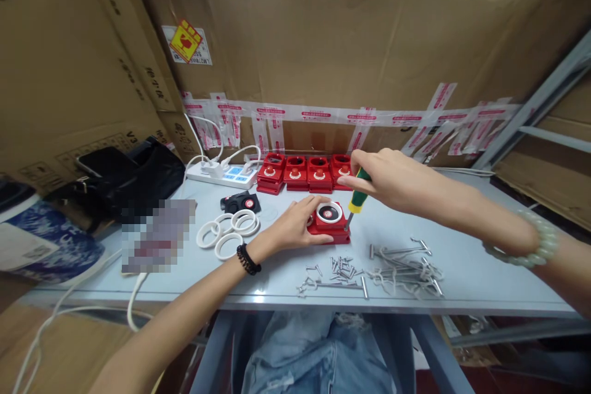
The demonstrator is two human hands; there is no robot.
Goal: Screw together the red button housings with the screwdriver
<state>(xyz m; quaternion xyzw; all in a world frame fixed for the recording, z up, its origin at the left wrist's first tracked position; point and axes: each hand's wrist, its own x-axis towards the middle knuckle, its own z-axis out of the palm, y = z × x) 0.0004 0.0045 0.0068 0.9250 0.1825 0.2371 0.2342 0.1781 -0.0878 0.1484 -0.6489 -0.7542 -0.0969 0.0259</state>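
Observation:
A red box-shaped housing [340, 235] with a white ring [329, 213] on its top lies on the desk. My left hand [299, 221] grips its left side, thumb along the front and fingers behind. In my right hand [376, 177] is a screwdriver [357, 200] with a green and yellow handle, tilted with its tip down at the housing's right corner. Whether a screw sits under the tip is too small to tell. Nearest in front of the housing are loose screws [342, 267].
Several similar red housings [319, 175] stand in a row at the back, beside a power strip [226, 173]. White rings [228, 246] and a black part [240, 202] lie left. Metal T-shaped rods [406, 251] lie front right. A cardboard wall [323, 43] closes off the back.

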